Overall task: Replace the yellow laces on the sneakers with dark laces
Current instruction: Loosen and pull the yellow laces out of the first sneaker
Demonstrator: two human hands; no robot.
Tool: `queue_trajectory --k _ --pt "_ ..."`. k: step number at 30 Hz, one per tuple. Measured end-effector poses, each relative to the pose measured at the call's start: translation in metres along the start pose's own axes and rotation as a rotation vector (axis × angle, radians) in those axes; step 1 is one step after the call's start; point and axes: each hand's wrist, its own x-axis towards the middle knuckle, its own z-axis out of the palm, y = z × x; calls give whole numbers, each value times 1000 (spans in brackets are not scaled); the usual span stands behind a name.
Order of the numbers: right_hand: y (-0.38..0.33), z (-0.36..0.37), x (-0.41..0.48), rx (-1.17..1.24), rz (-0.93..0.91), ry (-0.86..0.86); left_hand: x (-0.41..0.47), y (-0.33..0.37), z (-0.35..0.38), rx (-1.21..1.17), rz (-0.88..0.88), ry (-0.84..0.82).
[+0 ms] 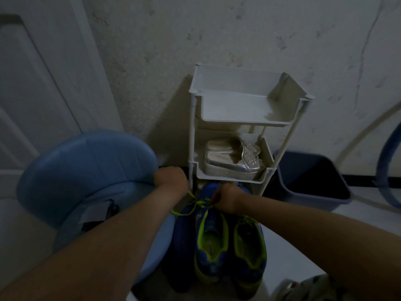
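Dim floor, rack (245, 123) behind: we unlace sneakers (211, 246).
Left hand (170, 178), ten o'clock, and right hand (227, 199) pinch the yellow lace (196, 202); tugging may knot it.

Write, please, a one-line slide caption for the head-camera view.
Left hand and right hand grip the yellow lace of a blue sneaker before a white rack holding silver sandals.

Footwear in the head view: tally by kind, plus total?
Blue sneakers: 2
Silver sandals: 2
Total: 4
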Motion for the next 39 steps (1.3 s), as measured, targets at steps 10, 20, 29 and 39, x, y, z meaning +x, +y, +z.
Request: queue_trajectory --k 10,20,29,39 --pt "-9 4 1 -160 -31 33 -13 15 19 -302 503 -419" --pt "-7 5 5 -210 -47 33 -15 14 20 -369 494 -483" --pt "9 1 2 -72 25 118 -16 17 21 -313 487 -488" --pt "6 -6 -5 -182 -98 44 -17 22 23 -295 497 -447"
